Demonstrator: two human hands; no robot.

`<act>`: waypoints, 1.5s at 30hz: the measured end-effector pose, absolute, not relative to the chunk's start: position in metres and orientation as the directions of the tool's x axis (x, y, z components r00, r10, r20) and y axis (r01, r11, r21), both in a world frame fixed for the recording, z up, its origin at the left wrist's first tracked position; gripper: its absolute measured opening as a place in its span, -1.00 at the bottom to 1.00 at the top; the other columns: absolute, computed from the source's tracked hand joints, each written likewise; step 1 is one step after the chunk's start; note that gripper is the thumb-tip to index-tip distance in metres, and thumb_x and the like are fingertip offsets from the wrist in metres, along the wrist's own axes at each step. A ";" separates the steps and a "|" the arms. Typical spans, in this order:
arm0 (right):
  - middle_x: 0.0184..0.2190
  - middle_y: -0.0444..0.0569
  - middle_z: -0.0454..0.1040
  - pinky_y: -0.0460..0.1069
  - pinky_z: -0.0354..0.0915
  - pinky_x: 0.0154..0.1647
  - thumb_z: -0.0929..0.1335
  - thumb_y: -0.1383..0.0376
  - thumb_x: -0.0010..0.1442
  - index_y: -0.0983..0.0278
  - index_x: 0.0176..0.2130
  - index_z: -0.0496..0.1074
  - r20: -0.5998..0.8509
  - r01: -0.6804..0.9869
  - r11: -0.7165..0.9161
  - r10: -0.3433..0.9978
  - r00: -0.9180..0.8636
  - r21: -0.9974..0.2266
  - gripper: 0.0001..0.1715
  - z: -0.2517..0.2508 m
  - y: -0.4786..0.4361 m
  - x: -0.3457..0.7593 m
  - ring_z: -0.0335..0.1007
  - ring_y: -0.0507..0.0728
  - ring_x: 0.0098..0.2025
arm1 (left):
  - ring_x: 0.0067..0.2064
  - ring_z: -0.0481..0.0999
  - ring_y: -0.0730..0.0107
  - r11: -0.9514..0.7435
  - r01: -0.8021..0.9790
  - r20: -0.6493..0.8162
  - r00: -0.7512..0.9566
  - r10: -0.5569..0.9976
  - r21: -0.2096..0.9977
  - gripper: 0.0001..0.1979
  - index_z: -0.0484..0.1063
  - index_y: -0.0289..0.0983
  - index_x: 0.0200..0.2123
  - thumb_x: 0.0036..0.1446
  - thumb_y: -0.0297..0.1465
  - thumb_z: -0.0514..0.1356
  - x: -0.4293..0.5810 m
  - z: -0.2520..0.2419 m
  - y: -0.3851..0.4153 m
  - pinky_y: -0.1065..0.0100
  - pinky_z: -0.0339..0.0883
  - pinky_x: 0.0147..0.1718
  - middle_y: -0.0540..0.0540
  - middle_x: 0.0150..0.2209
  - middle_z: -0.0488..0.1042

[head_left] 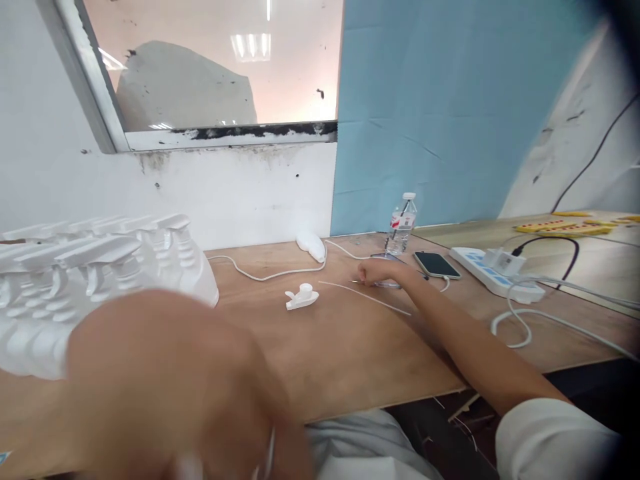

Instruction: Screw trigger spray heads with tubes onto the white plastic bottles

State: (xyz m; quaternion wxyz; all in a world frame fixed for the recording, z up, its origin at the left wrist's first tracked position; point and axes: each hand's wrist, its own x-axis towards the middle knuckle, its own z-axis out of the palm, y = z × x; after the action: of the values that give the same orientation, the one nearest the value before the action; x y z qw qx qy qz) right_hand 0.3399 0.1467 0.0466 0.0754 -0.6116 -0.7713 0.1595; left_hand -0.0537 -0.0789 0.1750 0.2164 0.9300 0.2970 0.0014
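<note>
My left hand [175,380] is large and smeared by motion in the near left foreground. Its fingers are hidden, and a bit of white and a thin shiny curve show at its lower edge. Farther off, my right hand [375,270] is closed low over the table near the bottle. A thin tip pokes out from its finger side, too small to name. Between the hands lies a small white plastic part [303,296] with a round knob. A thin white strand [367,296] stretches across the wood, close to my right hand.
White moulded racks [170,267] stand at left. Behind are a white rounded device [311,245] with a cable [260,277] and a water bottle [401,225]. A phone [437,265] and a power strip [495,277] with cords lie right. The table's front edge [390,403] runs near my lap.
</note>
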 end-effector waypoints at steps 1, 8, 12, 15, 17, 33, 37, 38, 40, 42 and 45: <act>-0.75 -0.14 0.35 -0.05 0.17 -0.50 0.40 0.47 -0.34 0.28 -0.71 0.39 -0.051 0.904 0.210 0.968 -0.246 -0.371 -0.88 0.043 0.148 0.339 0.29 0.09 -0.60 | -0.06 0.50 0.24 -0.734 0.548 -0.147 0.830 0.538 0.401 -0.41 0.39 -0.03 0.07 0.01 0.08 0.18 -0.042 0.187 -0.059 0.29 0.38 -0.11 -0.04 -0.07 0.51; -0.37 -0.04 0.53 -0.02 0.32 -0.30 0.36 0.31 0.00 0.28 -0.17 0.45 0.329 0.610 0.422 0.906 -0.266 -0.671 -0.67 0.040 0.149 0.313 0.42 0.11 -0.39 | 0.06 0.41 0.15 -0.637 0.674 -0.307 0.738 0.600 0.375 -0.21 0.23 -0.21 0.20 -0.09 -0.04 0.29 0.010 0.167 0.094 0.27 0.26 0.04 -0.17 0.13 0.36; -0.11 0.05 0.51 0.04 0.37 -0.17 0.27 0.16 0.15 0.26 -0.09 0.44 0.480 0.365 0.519 0.854 -0.198 -0.773 -0.63 0.048 0.141 0.292 0.48 0.12 -0.23 | 0.02 0.43 0.14 -0.522 0.661 -0.445 0.749 0.490 0.538 -0.13 0.18 -0.24 0.23 -0.16 -0.13 0.35 0.024 0.118 0.141 0.30 0.34 -0.10 -0.20 0.10 0.38; -0.09 0.03 0.50 0.05 0.38 -0.17 0.40 0.16 0.04 0.20 -0.05 0.44 0.513 0.042 0.520 0.851 -0.110 -0.853 -0.55 0.052 0.133 0.279 0.49 0.14 -0.17 | -0.07 0.46 0.19 -0.528 0.622 -0.393 0.780 0.487 0.578 -0.28 0.35 -0.22 0.10 -0.18 -0.18 0.36 0.034 0.090 0.148 0.36 0.33 -0.18 -0.11 -0.01 0.46; -0.24 -0.02 0.53 0.04 0.38 -0.22 0.48 0.17 -0.04 0.21 -0.10 0.48 0.477 -0.145 0.462 0.874 -0.091 -0.875 -0.53 0.051 0.126 0.271 0.48 0.12 -0.25 | -0.16 0.46 0.23 -0.538 0.599 -0.338 0.791 0.509 0.592 -0.45 0.46 -0.24 -0.05 -0.15 -0.17 0.35 0.038 0.074 0.146 0.38 0.30 -0.24 -0.07 -0.14 0.50; -0.64 -0.18 0.37 -0.06 0.27 -0.54 0.37 0.04 0.11 0.31 -0.35 0.42 0.523 0.078 0.556 0.814 -0.253 -0.828 -0.64 0.038 0.081 0.245 0.32 0.01 -0.62 | 0.05 0.38 0.11 -0.636 0.343 0.288 0.677 0.678 0.691 -0.51 0.32 -0.25 0.17 0.16 -0.38 0.15 0.034 0.000 0.099 0.23 0.18 0.07 -0.10 0.09 0.42; -0.65 -0.19 0.35 -0.06 0.26 -0.57 0.32 0.10 0.15 0.29 -0.37 0.36 0.553 0.232 0.631 0.768 -0.322 -0.741 -0.71 0.032 0.080 0.244 0.31 0.02 -0.64 | -0.07 0.44 0.18 -0.648 0.349 0.344 0.628 0.698 0.677 -0.48 0.26 -0.20 0.21 0.16 -0.39 0.14 0.035 0.000 0.100 0.24 0.25 -0.01 -0.06 0.01 0.47; -0.65 -0.18 0.36 -0.06 0.26 -0.56 0.33 0.11 0.15 0.29 -0.38 0.37 0.554 0.256 0.638 0.764 -0.331 -0.726 -0.72 0.029 0.080 0.242 0.31 0.02 -0.63 | -0.09 0.45 0.19 -0.650 0.353 0.352 0.620 0.701 0.672 -0.48 0.27 -0.20 0.21 0.16 -0.39 0.14 0.034 0.000 0.101 0.24 0.26 -0.03 -0.05 -0.01 0.49; -0.61 -0.13 0.41 -0.06 0.27 -0.52 0.34 0.13 0.15 0.30 -0.38 0.41 0.558 0.288 0.650 0.756 -0.343 -0.704 -0.73 0.025 0.081 0.239 0.33 0.04 -0.59 | -0.12 0.46 0.21 -0.649 0.367 0.365 0.598 0.714 0.667 -0.50 0.30 -0.22 0.18 0.16 -0.39 0.14 0.033 -0.001 0.102 0.24 0.28 -0.05 -0.06 -0.06 0.51; -0.53 -0.08 0.48 -0.05 0.28 -0.46 0.32 0.15 0.16 0.29 -0.36 0.44 0.585 0.377 0.682 0.731 -0.351 -0.626 -0.75 0.021 0.082 0.237 0.36 0.05 -0.53 | -0.12 0.46 0.20 -0.639 0.386 0.376 0.567 0.733 0.666 -0.54 0.35 -0.26 0.14 0.15 -0.38 0.15 0.033 -0.003 0.103 0.24 0.28 -0.05 -0.08 -0.07 0.52; -0.44 -0.02 0.54 -0.04 0.26 -0.38 0.28 0.19 0.20 0.29 -0.32 0.47 0.633 0.569 0.701 0.683 -0.364 -0.430 -0.75 0.017 0.083 0.236 0.38 0.07 -0.46 | -0.11 0.46 0.19 -0.625 0.409 0.389 0.525 0.757 0.665 -0.58 0.40 -0.25 0.09 0.13 -0.38 0.17 0.033 -0.006 0.105 0.23 0.27 -0.02 -0.07 -0.07 0.52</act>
State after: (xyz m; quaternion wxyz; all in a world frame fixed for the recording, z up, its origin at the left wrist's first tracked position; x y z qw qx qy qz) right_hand 0.2359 0.0831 0.0171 0.4162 -0.3803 -0.8230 0.0690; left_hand 0.0332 0.1050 -0.0056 0.2560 0.8349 0.3490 0.3399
